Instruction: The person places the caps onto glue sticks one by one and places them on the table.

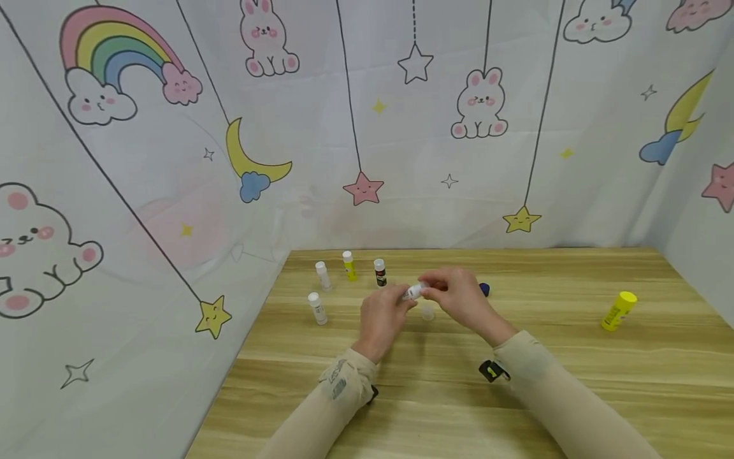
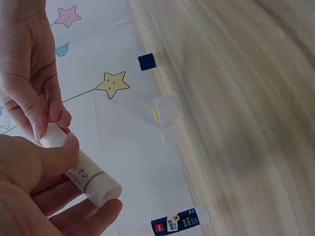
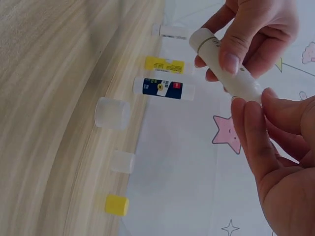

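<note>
A white glue stick (image 1: 414,292) is held tilted above the table between both hands. My left hand (image 1: 381,319) grips its tube, thumb on one side and fingers around the other, as the left wrist view shows. The fingertips and thumb of my right hand (image 3: 280,157) pinch the opposite end of the glue stick (image 3: 226,69), hiding that tip. Below the hands, a clear cap (image 1: 427,312) stands on the wooden table. A dark blue cap (image 1: 484,289) lies beyond the right hand.
Left of the hands stand several glue sticks: a dark blue one (image 1: 380,273), a yellow one (image 1: 350,266) and white ones (image 1: 317,308). A larger yellow glue stick (image 1: 619,310) stands far right. A yellow cap (image 3: 116,205) sits near another clear cap (image 3: 123,162). Printed curtain (image 1: 413,159) hangs behind.
</note>
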Available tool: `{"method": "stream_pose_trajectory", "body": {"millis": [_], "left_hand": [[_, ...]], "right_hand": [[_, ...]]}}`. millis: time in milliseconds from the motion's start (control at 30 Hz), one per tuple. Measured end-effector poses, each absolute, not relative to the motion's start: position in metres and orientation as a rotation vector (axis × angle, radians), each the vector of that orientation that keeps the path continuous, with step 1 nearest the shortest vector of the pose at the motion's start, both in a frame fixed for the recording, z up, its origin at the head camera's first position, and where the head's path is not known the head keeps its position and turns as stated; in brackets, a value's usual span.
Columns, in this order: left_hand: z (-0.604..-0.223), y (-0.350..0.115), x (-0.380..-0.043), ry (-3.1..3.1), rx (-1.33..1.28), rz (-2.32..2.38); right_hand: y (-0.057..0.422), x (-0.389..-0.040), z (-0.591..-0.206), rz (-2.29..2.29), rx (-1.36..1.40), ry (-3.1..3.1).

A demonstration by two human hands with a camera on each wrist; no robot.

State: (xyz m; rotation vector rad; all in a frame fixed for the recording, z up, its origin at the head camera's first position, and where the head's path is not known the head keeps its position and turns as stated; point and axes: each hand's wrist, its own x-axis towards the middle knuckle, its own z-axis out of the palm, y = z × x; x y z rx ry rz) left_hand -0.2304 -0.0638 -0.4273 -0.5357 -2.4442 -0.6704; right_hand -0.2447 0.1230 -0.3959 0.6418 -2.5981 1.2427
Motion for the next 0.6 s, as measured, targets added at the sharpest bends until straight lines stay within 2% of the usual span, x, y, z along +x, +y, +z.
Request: {"method": "stream_pose_trajectory", "body": {"millis": [333, 600], "left_hand": [[-0.423, -0.061, -0.222, -2.344, -0.535, -0.515], [-0.421, -0.061, -0.222, -2.354, -0.57, -0.618]], "right_hand": [[0.12, -0.239, -0.393, 1.328, 0.619, -2.57], [0.127, -0.239, -0.387, 1.321, 0.625, -2.541]]}}
